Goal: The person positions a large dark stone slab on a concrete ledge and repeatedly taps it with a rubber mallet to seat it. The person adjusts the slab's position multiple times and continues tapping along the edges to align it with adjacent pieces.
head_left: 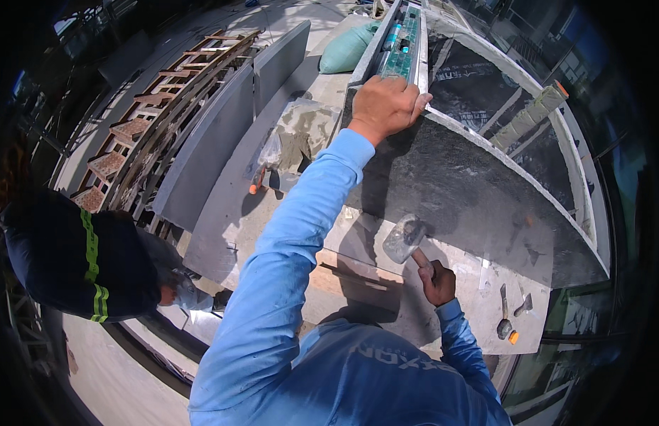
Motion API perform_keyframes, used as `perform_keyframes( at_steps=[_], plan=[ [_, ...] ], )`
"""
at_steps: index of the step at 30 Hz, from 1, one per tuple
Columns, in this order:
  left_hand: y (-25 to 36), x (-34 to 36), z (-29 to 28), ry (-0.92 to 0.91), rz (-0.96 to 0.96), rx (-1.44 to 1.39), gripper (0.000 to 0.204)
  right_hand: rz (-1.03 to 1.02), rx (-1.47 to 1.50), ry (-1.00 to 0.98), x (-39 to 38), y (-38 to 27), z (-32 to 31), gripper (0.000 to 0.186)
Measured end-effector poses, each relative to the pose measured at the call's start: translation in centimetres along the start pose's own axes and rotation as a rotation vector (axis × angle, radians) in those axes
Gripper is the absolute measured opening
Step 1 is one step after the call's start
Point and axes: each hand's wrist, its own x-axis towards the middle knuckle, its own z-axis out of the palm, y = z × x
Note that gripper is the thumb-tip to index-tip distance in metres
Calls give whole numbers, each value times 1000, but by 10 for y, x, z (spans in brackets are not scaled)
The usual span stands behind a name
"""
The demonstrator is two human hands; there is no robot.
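My left hand (390,106), arm stretched far forward, is closed over the near end of a long silver-and-green spirit level (409,42). The level lies along the top of a narrow stone piece; the palm hides its near end. In my right hand (437,284), near my body, the fingers wrap round the wooden handle of a mallet (405,239) with a thick grey head. The mallet head is in front of a dark curved stone slab (478,184), which stands below my left hand and runs to the right.
Left of my arm, a mortar-smeared tray (301,131) sits beside an orange-ended tool (255,186). Grey slabs (209,149), a wooden frame (141,121) and a green sack (349,48) lie beyond. A co-worker in a dark striped jacket (67,255) is at left. Small tools (505,323) lie at right.
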Motion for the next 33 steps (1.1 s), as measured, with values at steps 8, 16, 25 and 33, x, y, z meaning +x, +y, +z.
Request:
perform_keyframes(
  at_steps=[8,16,25,33],
  plan=[
    [8,-5,10,168,-123,-20,30,-558,-431,37,98,32,-24,63],
    [1,-13,13,245,-150,-52,30,-543,-377,7,129,-26,10,52],
    [-4,-16,12,317,-187,-78,33,-332,-392,17,149,-25,18,54],
    [9,-14,21,233,-80,-91,29,-146,-579,-24,122,30,-21,63]
  ],
)
